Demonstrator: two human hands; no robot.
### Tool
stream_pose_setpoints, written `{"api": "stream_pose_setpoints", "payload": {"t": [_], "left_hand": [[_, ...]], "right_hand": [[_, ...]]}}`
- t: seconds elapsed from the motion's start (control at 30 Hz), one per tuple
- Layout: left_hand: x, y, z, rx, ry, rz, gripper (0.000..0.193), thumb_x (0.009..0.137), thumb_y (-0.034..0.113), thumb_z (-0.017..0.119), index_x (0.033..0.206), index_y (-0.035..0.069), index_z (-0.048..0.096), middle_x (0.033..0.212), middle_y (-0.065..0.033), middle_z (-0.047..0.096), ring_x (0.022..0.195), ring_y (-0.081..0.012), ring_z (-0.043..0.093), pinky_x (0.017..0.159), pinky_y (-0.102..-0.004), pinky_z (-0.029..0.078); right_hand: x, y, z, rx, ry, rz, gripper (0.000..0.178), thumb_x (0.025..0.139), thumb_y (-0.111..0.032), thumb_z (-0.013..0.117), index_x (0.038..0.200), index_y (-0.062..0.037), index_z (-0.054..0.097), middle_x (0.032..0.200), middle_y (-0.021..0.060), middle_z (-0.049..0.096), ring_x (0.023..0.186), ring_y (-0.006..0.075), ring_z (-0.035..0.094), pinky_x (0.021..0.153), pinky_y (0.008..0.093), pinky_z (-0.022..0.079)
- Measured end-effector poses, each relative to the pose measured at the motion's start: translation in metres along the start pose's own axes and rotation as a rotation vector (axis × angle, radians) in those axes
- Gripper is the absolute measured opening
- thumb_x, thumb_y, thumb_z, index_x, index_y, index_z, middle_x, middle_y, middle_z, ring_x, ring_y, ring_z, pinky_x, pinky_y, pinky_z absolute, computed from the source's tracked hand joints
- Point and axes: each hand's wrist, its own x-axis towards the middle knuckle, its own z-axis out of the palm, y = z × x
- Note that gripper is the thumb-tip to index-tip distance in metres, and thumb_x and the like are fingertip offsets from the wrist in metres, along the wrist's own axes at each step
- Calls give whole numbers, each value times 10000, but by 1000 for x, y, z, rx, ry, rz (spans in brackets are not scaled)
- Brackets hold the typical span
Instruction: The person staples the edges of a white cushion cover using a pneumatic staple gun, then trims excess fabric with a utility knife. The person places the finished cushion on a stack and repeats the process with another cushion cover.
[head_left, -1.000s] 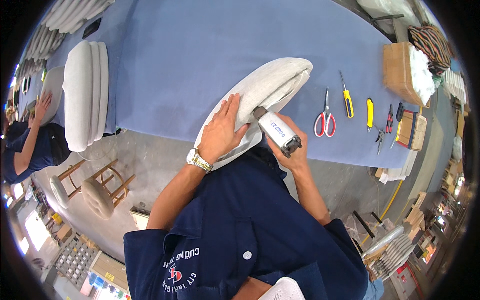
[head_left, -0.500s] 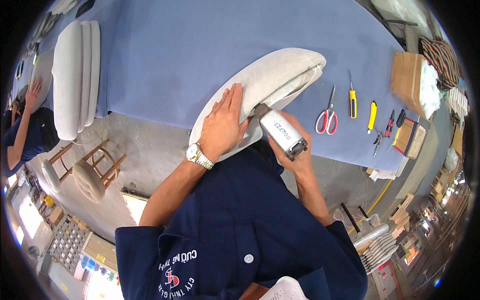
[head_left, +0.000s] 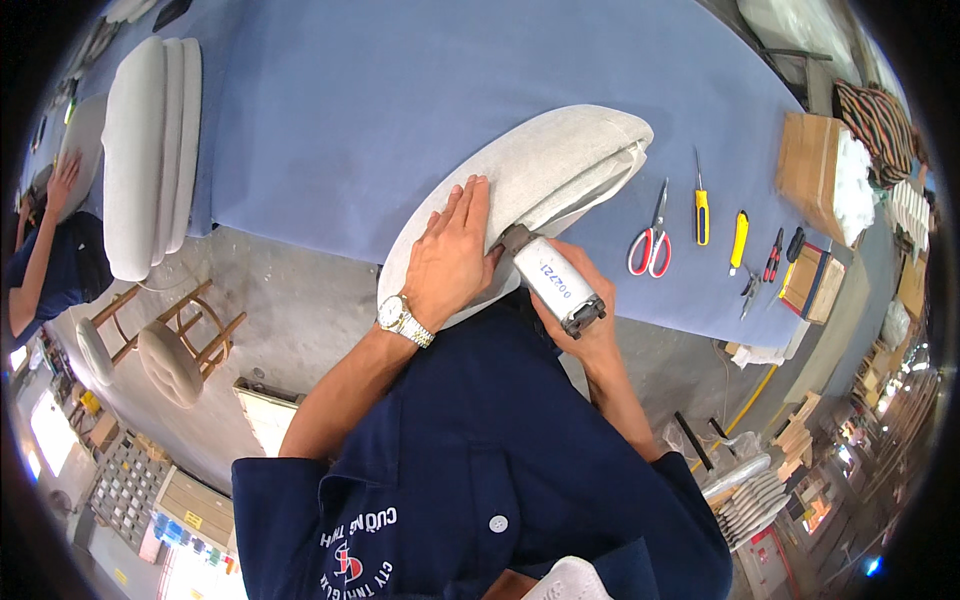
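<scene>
In the head view, I am holding my left hand (head_left: 452, 262) flat on the pale cushion (head_left: 560, 150), fingers lying side by side and thumb reaching toward its lower edge; I am wearing a watch (head_left: 393, 312) on that wrist. The cushion is lying slantwise in the middle of the frame, its upper-right end over the blue table (head_left: 350, 130) and its lower-left end overhanging the table's front edge by my shirt (head_left: 440, 430). With my right hand (head_left: 598, 278), just right of centre, I am gripping the white tool (head_left: 555, 278), which is hiding most of my fingers. Its dark nose is sitting at the cushion's lower edge; I cannot tell how hard it is pressing. Right of the cushion, scissors (head_left: 656, 225), a screwdriver (head_left: 702, 215), a yellow knife (head_left: 739, 240) and pliers (head_left: 773, 258) are lying in a row, near a carton (head_left: 808, 165). At upper left, more cushions (head_left: 140, 160) are standing together, and a co-worker's hand (head_left: 64, 180) is resting on a grey panel (head_left: 88, 150) at far left.
</scene>
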Motion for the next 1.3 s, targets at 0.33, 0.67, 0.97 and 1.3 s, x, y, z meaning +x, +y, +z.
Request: {"api": "stream_pose_setpoints", "payload": {"t": [0.33, 0.67, 0.97, 1.3], "left_hand": [[-2, -1, -1, -21, -51, -15, 890, 813, 123, 793, 1553, -39, 326, 1575, -251, 432, 1447, -402, 449, 1125, -540, 465], [-4, -3, 4, -24, 35, 13, 939, 745, 46, 797, 1560, 11, 333, 1515, -252, 500, 1371, -411, 529, 1053, -464, 529], [-2, 2, -3, -76, -3, -34, 878, 754, 63, 795, 1514, -52, 371, 1509, -266, 502, 1422, -403, 480, 1123, -546, 464], [-7, -2, 14, 7, 41, -10, 871, 777, 10, 728, 1551, -28, 331, 1525, -263, 490, 1416, -407, 489, 1133, -538, 449]], "right_hand": [[-14, 10, 4, 49, 6, -70, 601, 756, -96, 773, 1340, -54, 636, 1176, 167, 729, 1003, 329, 745, 842, 332, 572], [-5, 3, 3, 33, -46, 14, 517, 807, -46, 774, 1303, -2, 635, 1149, 135, 729, 1025, 222, 717, 889, 311, 547], [-17, 3, 3, 32, -59, -45, 497, 829, -33, 781, 1303, 21, 646, 1153, 126, 726, 1033, 180, 703, 912, 301, 536], [-14, -12, 7, -2, -89, 78, 503, 819, -2, 754, 1309, -9, 637, 1132, 108, 730, 1014, 155, 702, 896, 281, 532]]}}
